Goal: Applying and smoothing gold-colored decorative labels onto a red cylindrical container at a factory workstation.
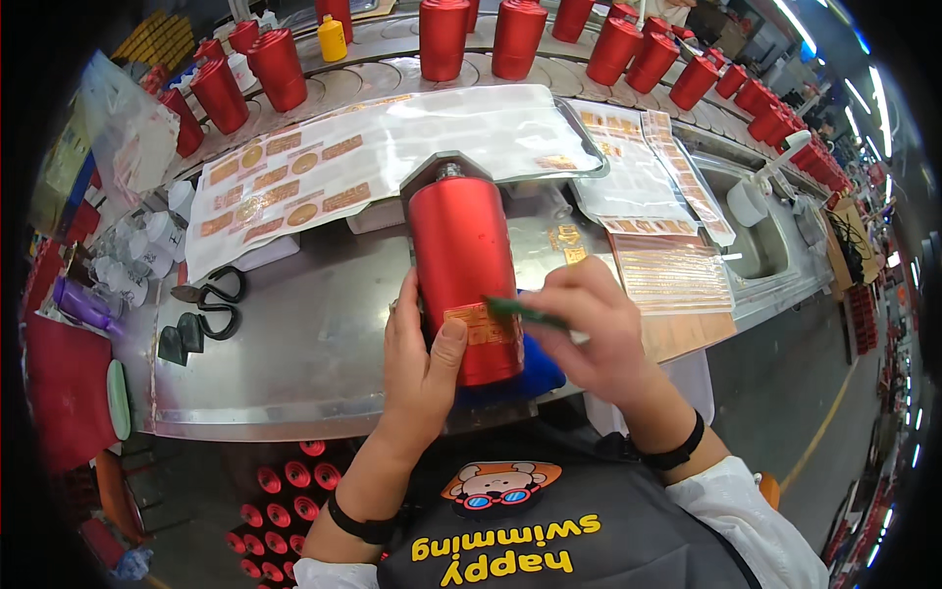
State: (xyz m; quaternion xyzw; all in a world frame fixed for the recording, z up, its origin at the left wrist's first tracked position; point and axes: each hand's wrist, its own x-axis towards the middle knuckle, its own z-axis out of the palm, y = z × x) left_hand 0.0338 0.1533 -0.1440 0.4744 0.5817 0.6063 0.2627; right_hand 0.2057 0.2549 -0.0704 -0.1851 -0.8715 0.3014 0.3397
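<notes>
A red metallic bottle [461,240] with a dark bare neck lies tilted in front of me, its neck pointing away. My left hand [417,363] wraps round its lower left side, the thumb beside a gold rectangular decal [473,324] on the red surface. From the right, my right hand [594,329] grips a small dark green flat tool [528,312], whose end meets the bottle at the decal's upper right edge. The bottle's underside is hidden. Under and behind its lower end shows something blue [540,361].
Sheets of gold decals [294,182] lie across the steel bench [294,339], with black-handled scissors [218,294] at left. More decal sheets [638,172] and a sink [770,236] are at right. Red bottles [444,44] line the curved conveyor [388,79] beyond.
</notes>
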